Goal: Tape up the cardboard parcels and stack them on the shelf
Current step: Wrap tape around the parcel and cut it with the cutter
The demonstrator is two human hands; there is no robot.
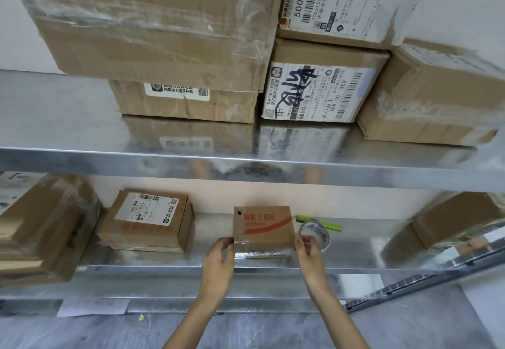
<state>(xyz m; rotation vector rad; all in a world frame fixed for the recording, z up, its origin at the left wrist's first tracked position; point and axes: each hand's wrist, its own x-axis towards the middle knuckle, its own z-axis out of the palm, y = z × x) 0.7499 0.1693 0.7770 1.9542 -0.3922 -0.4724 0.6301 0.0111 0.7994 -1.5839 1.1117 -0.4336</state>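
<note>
Gripping a small parcel at both sides, hands on the shelf.

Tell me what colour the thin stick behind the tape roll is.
The stick is bright green; the head view shows it.

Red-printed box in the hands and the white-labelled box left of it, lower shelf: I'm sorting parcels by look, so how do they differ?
The red-printed box carries red lettering; the white-labelled box carries a barcode sticker. The red-printed box stands on edge, pinched by the left hand and right hand; the white-labelled box lies flat, untouched. The red-printed box looks narrower than the white-labelled box. Both are brown cardboard.
</note>
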